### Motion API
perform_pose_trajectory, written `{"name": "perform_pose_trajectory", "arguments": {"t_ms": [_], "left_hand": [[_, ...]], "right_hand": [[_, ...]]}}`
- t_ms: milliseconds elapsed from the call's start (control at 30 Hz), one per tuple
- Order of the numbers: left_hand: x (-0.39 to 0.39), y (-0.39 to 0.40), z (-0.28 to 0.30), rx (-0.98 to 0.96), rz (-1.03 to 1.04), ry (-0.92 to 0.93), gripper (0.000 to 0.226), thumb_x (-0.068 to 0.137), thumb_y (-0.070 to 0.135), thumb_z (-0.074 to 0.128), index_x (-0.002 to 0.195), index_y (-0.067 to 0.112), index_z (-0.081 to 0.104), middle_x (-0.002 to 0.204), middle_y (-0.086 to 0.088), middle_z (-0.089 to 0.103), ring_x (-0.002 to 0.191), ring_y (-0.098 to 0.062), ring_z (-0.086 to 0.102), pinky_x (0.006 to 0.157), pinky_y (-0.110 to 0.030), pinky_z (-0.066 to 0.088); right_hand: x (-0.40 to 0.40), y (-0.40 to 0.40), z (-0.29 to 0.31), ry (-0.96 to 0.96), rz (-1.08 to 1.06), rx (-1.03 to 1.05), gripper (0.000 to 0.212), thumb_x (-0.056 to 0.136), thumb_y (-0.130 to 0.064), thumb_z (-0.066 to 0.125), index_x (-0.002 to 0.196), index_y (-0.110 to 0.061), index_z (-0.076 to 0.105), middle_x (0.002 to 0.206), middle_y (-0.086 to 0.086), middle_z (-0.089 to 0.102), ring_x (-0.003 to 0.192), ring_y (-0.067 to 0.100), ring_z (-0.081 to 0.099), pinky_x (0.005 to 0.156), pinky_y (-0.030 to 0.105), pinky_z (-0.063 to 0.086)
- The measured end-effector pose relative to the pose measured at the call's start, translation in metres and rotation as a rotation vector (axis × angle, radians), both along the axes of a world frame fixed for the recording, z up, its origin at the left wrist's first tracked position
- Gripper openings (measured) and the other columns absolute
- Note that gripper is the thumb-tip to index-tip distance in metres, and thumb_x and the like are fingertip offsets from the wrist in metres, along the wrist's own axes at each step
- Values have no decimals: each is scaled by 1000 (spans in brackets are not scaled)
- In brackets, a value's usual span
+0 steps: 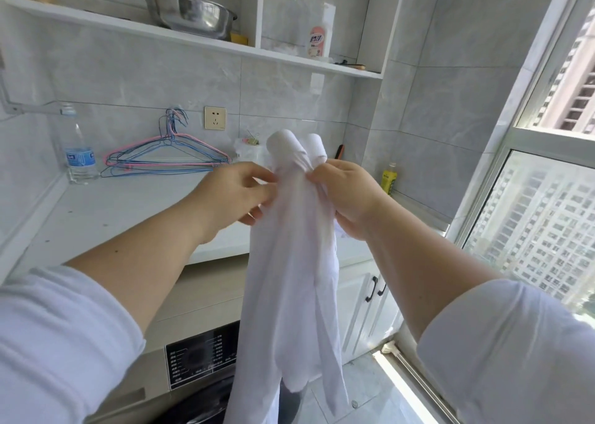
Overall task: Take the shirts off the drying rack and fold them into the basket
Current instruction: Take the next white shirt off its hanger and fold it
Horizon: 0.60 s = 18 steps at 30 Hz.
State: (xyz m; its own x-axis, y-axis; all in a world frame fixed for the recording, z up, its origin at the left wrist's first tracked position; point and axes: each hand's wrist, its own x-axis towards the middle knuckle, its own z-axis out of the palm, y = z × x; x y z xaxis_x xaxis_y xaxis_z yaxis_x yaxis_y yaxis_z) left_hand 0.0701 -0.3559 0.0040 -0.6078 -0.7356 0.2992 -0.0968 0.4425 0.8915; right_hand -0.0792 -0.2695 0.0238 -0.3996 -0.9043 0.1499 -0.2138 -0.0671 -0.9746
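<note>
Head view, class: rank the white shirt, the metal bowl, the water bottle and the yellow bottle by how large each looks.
1. white shirt, though it hangs nearest the camera
2. metal bowl
3. water bottle
4. yellow bottle

The bowl and the water bottle are fairly close; the bowl looks bigger.

Bright daylight floods in from the window (547,198) on the right, washing out the shirt (289,262) and the counter (128,204). Shadows are soft. Wide-angle bending curves the shelf (193,37) and frame edges; sleeves look blurred

white shirt (289,262), pink and blue hangers (167,159)
</note>
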Motion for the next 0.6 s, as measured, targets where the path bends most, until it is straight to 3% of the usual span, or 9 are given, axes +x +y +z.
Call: {"name": "perform_pose_trajectory", "arguments": {"t_ms": [33, 67, 133, 167, 233, 333, 433, 533, 600], "left_hand": [[1, -5, -2, -7, 27, 42, 25, 80, 27, 72, 104, 22, 65, 88, -2, 67, 79, -19, 63, 70, -29, 54], [2, -9, -4, 9, -52, 31, 36, 72, 41, 77, 103, 26, 65, 99, 1, 68, 91, -16, 64, 80, -29, 54], [3, -10, -5, 110, -304, -19, 74, 52, 59, 81, 117, 29, 62, 117, 5, 67, 109, -9, 62, 91, -24, 52], [2, -8, -5, 193, -412, -12, 87, 45, 60, 83, 121, 24, 60, 120, 3, 67, 112, -10, 62, 90, -22, 52], [-2, -5, -6, 331, -488, 69, 92, 38, 52, 89, 118, 14, 63, 118, -4, 68, 109, -16, 64, 85, -24, 54], [-8, 0, 0, 315, -261, 187, 70, 38, 33, 92, 102, 14, 71, 102, -4, 73, 96, -19, 69, 80, -31, 56], [-14, 6, 14, 77, 47, 110, 48, 55, 26, 87, 99, 24, 70, 99, 4, 73, 95, -17, 69, 84, -35, 54], [-23, 17, 30, -176, 200, 21, 45, 63, 34, 85, 101, 33, 62, 100, 14, 66, 96, -9, 62, 83, -24, 50], [-28, 24, 41, -344, 257, -49, 45, 67, 39, 82, 106, 34, 60, 101, 14, 64, 96, -7, 57, 76, -17, 43]], "right_hand": [[-1, 5, 0, -57, 53, -18, 14, 84, -9, 52, 91, -2, 62, 89, 15, 58, 85, 27, 57, 80, 40, 46], [-1, 8, 0, -102, 105, -24, 19, 85, -5, 51, 99, 2, 61, 93, 17, 59, 88, 28, 58, 83, 41, 47], [1, 12, -1, -133, 191, -3, 41, 75, -8, 53, 113, 8, 57, 98, 18, 60, 93, 30, 59, 90, 44, 46], [1, 12, -2, -131, 221, 16, 50, 70, -10, 53, 116, 10, 55, 101, 19, 61, 95, 31, 60, 94, 46, 46], [1, 13, -5, -105, 222, 36, 52, 67, -12, 53, 116, 8, 57, 102, 18, 63, 97, 31, 61, 95, 47, 47], [-6, 18, -10, 42, 145, 18, 35, 76, -22, 57, 106, -5, 63, 93, 9, 62, 87, 24, 59, 79, 38, 46], [-17, 20, -25, 221, 37, 6, 38, 73, -39, 67, 106, -24, 58, 104, 1, 67, 96, 20, 65, 90, 41, 52], [-17, 19, -43, 399, -112, 35, 58, 69, -40, 73, 119, -31, 44, 110, -3, 63, 103, 18, 61, 91, 43, 52], [-14, 18, -53, 456, -160, 78, 58, 73, -31, 69, 122, -30, 39, 106, -4, 61, 98, 19, 60, 88, 44, 52]]}}
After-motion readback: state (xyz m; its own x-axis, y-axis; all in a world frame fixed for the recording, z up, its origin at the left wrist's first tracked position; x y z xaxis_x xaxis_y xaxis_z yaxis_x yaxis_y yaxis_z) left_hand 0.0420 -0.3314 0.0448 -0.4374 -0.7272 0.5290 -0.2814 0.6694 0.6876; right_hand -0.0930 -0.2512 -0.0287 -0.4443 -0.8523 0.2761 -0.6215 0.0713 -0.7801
